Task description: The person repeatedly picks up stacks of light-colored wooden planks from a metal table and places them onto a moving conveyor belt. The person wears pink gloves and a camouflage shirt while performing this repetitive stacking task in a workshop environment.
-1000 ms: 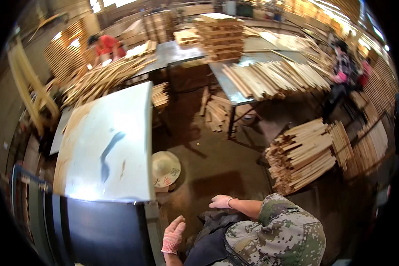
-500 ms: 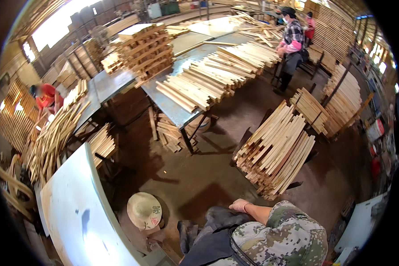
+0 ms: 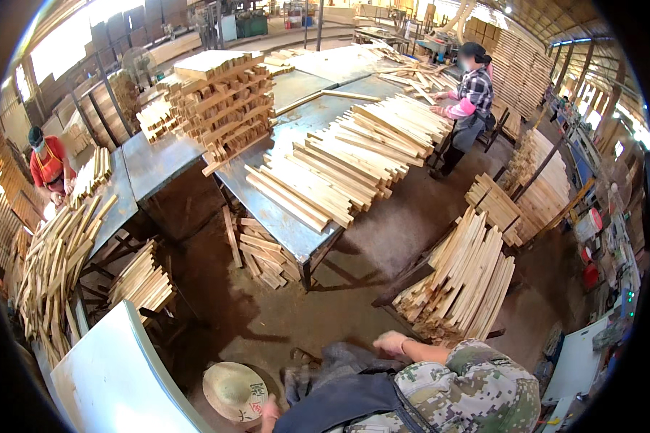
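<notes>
My right hand (image 3: 391, 343) hangs just above my dark trouser leg, near the knee. It holds nothing I can make out, and its fingers look loosely extended. At the lower edge my left hand (image 3: 269, 413) shows only in part, right beside the rim of a pale round hat (image 3: 231, 390) with red and dark markings. Its fingers are mostly hidden, so whether it touches the hat is unclear. Beyond my right arm stands a stack of long wooden strips (image 3: 458, 278) on a dark frame.
A pale curved panel (image 3: 123, 372) rises at the lower left. Ahead, a metal table (image 3: 242, 195) bears rows of wooden strips (image 3: 354, 155) and a crisscross wood stack (image 3: 227, 101). One co-worker in checks (image 3: 477, 90) stands far right, another in red (image 3: 48, 162) at left.
My left hand has come into view beside the hat. My view has shifted, so the tables and stacks appear lower. My right hand has lifted slightly off the leg.
</notes>
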`<control>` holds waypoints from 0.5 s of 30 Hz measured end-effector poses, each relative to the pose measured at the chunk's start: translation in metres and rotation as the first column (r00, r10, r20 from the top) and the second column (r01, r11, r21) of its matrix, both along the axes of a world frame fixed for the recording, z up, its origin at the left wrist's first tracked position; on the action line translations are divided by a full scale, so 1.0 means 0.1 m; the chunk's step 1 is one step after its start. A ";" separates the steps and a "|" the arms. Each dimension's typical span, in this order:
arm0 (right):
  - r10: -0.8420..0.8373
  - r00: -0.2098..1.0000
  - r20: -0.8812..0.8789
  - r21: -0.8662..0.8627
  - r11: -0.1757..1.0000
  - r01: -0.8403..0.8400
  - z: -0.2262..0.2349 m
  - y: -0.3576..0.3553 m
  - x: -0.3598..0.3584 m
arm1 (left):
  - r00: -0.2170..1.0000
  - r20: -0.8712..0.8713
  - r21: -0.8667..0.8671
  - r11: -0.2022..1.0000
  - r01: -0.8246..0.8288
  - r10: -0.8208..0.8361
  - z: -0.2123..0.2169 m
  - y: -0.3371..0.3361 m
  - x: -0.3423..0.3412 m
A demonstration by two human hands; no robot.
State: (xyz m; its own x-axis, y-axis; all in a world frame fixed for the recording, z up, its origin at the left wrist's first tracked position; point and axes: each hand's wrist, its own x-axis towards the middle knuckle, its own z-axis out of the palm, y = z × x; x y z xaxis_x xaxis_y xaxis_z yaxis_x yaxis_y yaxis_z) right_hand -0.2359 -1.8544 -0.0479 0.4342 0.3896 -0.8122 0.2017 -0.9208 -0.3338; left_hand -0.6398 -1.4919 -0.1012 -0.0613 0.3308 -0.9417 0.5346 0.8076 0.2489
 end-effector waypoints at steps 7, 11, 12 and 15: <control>-0.544 0.825 -0.151 0.240 0.789 0.565 0.52 1.27 0.72 | 0.941 0.201 0.354 0.916 0.191 -0.274 -0.10 1.63 1.64; -0.592 0.754 -0.286 0.288 0.697 0.656 0.42 1.44 1.26 | 0.835 0.286 0.412 0.847 0.335 -0.470 0.26 1.89 2.82; -0.613 0.704 -0.359 0.266 0.656 0.706 0.37 1.39 1.38 | 0.820 0.309 0.406 0.847 0.344 -0.481 0.61 1.77 3.23; -0.657 0.700 -0.281 0.340 0.613 0.713 0.56 1.61 2.13 | 0.732 0.384 0.457 0.804 0.379 -0.563 1.24 1.77 4.26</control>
State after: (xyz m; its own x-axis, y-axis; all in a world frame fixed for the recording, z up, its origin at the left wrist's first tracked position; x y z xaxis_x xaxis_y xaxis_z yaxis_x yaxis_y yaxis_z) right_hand -0.0234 -1.6929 0.0081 0.6233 0.3094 -0.7182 -0.4979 -0.5511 -0.6696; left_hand -0.2136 -1.3154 0.0224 0.6141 0.4782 -0.6279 0.5565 0.3017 0.7741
